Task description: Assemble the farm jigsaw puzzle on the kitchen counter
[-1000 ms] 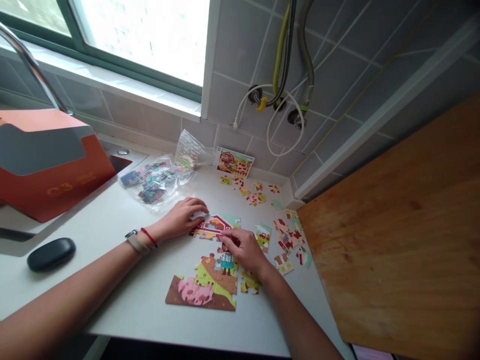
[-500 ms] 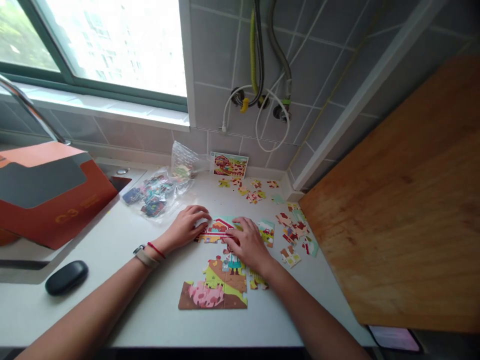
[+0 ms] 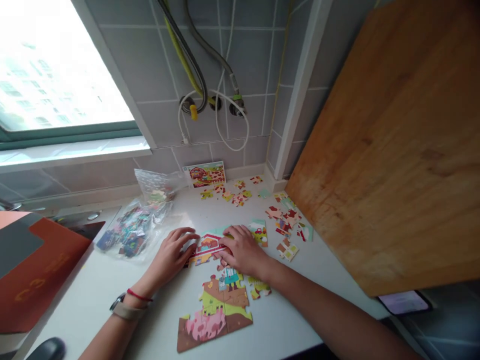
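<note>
Red barn puzzle section [image 3: 208, 243] lies flat on the white worktop [image 3: 159, 320] btwn both hands, long axis roughly L to R, L hand [image 3: 168, 257] at one end w/ grip loosely wide, R hand [image 3: 245, 254] nearer, overlapping the other, its grip idk, can't tell.

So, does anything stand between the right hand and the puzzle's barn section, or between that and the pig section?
Nothing visible does: the right hand touches the barn section, and only bare countertop shows between it and the pig section, though the hand hides part of that side.
</note>
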The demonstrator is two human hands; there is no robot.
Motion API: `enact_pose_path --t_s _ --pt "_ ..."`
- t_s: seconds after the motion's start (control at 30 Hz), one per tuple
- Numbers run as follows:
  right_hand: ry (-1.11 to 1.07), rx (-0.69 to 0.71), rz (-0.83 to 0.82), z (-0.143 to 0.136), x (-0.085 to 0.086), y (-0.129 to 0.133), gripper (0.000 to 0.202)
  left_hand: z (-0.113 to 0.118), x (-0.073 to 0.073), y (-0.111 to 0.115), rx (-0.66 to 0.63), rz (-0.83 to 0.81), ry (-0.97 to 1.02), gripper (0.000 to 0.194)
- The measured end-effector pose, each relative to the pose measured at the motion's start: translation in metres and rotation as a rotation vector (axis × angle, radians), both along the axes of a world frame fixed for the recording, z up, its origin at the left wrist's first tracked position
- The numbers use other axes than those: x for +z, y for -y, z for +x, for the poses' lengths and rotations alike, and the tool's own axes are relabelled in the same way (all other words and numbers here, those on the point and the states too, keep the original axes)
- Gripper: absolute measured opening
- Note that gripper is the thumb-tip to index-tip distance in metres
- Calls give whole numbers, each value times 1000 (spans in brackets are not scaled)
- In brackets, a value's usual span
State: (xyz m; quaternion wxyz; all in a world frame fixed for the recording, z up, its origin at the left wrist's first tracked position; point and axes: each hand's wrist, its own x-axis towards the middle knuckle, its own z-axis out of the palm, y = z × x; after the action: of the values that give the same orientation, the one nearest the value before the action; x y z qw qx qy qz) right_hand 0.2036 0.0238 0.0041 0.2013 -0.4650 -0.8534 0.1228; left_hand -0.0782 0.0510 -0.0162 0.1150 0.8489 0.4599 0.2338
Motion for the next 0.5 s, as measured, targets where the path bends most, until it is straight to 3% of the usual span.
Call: enact_pose_path --t_s 0.3,0.4,0.5 --pt "5 2 -8 3 0 -3 27 -2 0 -1 -16 4 -45 40" --pt "-14 18 -16 4 -2 -1 26 16 20 7 2 76 -49 37" --pt "-70 -16 -1 0 -5 1 32 59 60 17 -149 88 -52 28"
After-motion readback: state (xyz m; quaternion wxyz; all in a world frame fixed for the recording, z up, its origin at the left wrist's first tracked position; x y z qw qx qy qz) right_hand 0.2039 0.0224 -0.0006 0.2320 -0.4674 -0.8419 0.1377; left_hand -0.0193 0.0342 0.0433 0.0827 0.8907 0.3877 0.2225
